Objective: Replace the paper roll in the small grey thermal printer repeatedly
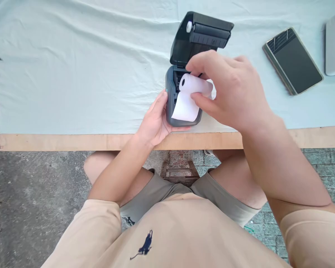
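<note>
Left hand (156, 119) cupped printer (169, 83) at 8 o'clock, likely steadying it; right hand (231, 87), at 3, pinched roll (201, 85); lid (181, 46), open toward 12, bared bay (176, 78).

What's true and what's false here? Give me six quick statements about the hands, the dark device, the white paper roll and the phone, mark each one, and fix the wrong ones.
1. The left hand holds the dark device. True.
2. The dark device is closed up. False: its black lid stands open.
3. The right hand holds the white paper roll. True.
4. The white paper roll is fully wound up. False: a loose end extends toward the person.
5. The phone lies on the pale cloth. True.
6. The left hand is nearer the phone than the right hand. False: the right hand is nearer.
</note>
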`<state>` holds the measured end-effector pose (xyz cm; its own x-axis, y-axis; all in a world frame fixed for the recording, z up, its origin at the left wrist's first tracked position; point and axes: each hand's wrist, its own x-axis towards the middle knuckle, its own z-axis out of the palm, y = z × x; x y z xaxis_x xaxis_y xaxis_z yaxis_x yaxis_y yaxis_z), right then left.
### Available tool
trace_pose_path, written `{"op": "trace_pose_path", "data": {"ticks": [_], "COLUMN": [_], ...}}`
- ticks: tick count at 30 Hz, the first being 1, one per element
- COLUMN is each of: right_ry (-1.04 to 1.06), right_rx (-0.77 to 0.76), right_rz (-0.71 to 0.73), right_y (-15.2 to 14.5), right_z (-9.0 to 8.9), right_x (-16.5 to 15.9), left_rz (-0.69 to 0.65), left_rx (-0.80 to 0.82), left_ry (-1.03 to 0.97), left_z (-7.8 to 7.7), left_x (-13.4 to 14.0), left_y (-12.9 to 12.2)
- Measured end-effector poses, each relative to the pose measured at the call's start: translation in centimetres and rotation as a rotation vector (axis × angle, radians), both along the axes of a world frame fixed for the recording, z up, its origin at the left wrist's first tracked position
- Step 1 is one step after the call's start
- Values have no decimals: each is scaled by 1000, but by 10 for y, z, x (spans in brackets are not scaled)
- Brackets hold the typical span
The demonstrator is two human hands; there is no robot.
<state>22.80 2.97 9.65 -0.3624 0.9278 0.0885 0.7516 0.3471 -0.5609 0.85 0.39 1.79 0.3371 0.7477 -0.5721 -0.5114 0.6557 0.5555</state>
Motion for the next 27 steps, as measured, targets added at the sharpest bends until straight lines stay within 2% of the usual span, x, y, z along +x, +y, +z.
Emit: {"op": "trace_pose_path", "data": {"ticks": [3, 9, 11, 14, 18, 20, 22, 25, 27], "right_ry": [-85, -30, -31, -62, -104, -85, 15, 232, 323], "right_rx": [-5, -4, 44, 139, 93, 93, 201, 429, 422], "right_rz": [13, 31, 36, 86, 209, 220, 159, -55, -146], "right_y": [3, 10, 9, 4, -2, -3, -2, 1, 3], "right_z": [-1, -16, -20, -21, -20, -19, -17, -10, -7], "right_x": [-6, -11, -10, -7, -2, 1, 3, 4, 2], "left_rz": [-3, -12, -16, -47, -70, -65, -62, -80, -96], "left_rx": [28, 35, 39, 80, 183, 211, 218, 227, 241], "left_ry": [44, 98, 80, 68, 101, 129, 151, 163, 167], "left_z": [2, 6, 8, 7, 3, 2, 3, 4, 4], "left_x": [1, 6, 5, 2, -4, -5, -5, -5, -5], "left_y": [-1, 0, 0, -2, -7, -10, -12, -14, -14]}}
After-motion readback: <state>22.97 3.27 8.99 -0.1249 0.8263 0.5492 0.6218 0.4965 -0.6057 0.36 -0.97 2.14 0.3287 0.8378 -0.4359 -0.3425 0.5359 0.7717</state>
